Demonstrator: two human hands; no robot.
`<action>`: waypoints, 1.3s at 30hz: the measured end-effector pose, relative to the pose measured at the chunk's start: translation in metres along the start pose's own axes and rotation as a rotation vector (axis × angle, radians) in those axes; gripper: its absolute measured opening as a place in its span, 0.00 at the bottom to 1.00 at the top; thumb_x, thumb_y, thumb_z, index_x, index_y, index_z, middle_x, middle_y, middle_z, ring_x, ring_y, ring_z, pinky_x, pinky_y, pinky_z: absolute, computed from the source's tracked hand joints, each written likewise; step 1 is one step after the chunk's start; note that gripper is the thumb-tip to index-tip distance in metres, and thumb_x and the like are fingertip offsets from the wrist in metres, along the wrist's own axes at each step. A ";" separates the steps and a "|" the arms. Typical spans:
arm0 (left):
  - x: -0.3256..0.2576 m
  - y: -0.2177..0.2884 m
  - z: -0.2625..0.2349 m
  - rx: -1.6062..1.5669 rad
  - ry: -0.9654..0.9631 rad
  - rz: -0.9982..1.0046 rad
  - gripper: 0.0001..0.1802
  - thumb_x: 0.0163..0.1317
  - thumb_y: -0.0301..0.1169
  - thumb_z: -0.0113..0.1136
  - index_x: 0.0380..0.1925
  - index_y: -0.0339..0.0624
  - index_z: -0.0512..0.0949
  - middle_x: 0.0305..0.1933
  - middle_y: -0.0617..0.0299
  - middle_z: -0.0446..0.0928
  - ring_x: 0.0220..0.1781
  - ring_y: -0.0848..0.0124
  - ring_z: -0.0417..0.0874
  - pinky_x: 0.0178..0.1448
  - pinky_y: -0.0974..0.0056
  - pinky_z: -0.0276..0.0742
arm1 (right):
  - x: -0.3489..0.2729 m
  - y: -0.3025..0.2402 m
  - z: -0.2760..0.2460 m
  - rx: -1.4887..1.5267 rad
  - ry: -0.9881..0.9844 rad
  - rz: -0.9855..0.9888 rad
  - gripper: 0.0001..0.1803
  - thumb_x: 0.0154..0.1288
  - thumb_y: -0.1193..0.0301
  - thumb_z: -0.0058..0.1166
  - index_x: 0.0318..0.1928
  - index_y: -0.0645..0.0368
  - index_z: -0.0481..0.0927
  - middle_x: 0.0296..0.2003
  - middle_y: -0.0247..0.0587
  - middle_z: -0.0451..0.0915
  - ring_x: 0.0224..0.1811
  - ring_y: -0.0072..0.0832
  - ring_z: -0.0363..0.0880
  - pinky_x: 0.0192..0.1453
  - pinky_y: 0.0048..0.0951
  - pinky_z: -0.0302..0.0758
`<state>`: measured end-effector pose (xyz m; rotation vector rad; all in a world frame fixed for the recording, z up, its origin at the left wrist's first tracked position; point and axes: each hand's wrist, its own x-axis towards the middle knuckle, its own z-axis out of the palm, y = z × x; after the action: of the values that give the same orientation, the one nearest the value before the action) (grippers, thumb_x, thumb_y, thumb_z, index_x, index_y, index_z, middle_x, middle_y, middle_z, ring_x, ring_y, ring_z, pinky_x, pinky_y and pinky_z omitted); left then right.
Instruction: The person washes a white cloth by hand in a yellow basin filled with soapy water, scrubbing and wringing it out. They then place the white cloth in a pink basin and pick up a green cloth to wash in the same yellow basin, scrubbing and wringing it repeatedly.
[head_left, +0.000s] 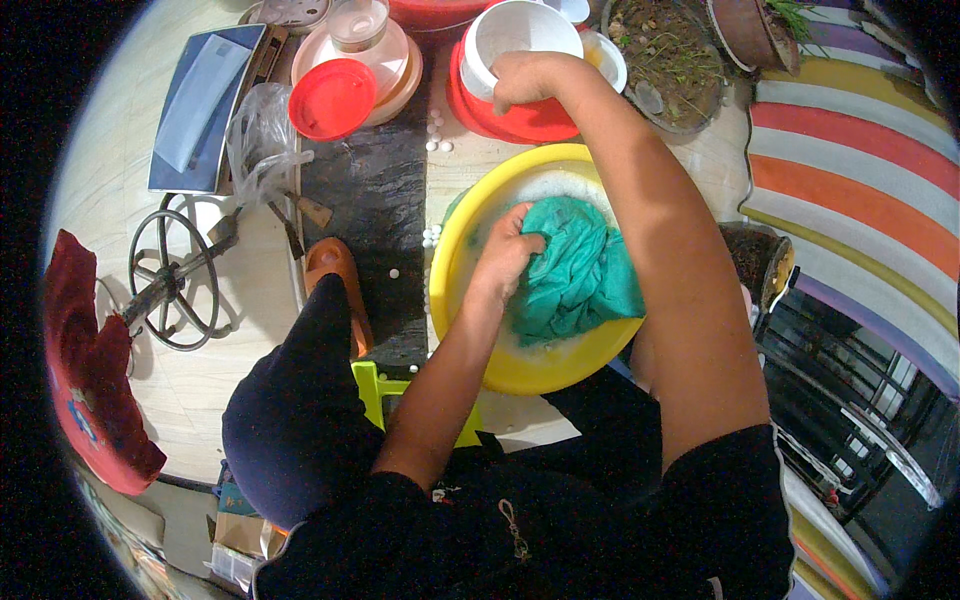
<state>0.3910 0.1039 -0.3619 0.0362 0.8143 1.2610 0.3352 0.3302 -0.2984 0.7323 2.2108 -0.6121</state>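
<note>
A wet green cloth (572,275) lies bunched in a yellow basin (555,378) with soapy water, in front of me. My left hand (508,250) is closed on the left side of the cloth, its thumb and fingers pinching a fold. Beyond the basin my right hand (530,80) reaches out with curled fingers at the near rim of a white round tub (500,35). Its fingertips are partly hidden behind the hand. Under the tub is a red basin or tray (480,115).
A red lid (332,98) and pink bowls stand at the back left, near a clear plastic bag (262,140). Plant pots (668,65) stand at the back right. A striped mat (860,170) covers the right side. Small white balls (435,130) dot the floor. A green stool (370,390) is beneath me.
</note>
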 end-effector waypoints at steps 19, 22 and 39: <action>0.000 -0.003 -0.003 -0.067 0.065 -0.014 0.21 0.37 0.14 0.47 0.37 0.36 0.72 0.32 0.62 0.75 0.34 0.71 0.75 0.42 0.70 0.70 | 0.049 0.016 0.013 -0.168 0.297 0.089 0.13 0.57 0.70 0.45 0.41 0.59 0.79 0.39 0.52 0.78 0.42 0.42 0.76 0.47 0.35 0.71; 0.001 -0.001 0.001 -0.068 0.031 -0.028 0.21 0.37 0.14 0.46 0.37 0.36 0.72 0.32 0.63 0.75 0.33 0.72 0.74 0.41 0.70 0.70 | 0.049 0.024 0.023 -0.058 0.361 0.055 0.13 0.54 0.72 0.47 0.39 0.57 0.80 0.37 0.51 0.78 0.41 0.43 0.77 0.46 0.36 0.72; -0.002 0.006 0.003 -0.208 0.006 -0.064 0.26 0.35 0.14 0.43 0.41 0.34 0.73 0.36 0.58 0.77 0.38 0.68 0.77 0.48 0.66 0.72 | -0.059 0.026 -0.025 0.999 0.272 0.121 0.11 0.55 0.72 0.57 0.37 0.67 0.77 0.24 0.36 0.77 0.23 0.20 0.74 0.24 0.20 0.69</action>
<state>0.3874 0.1057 -0.3559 -0.1598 0.6812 1.2793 0.3743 0.3457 -0.2435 1.4901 1.9766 -1.6687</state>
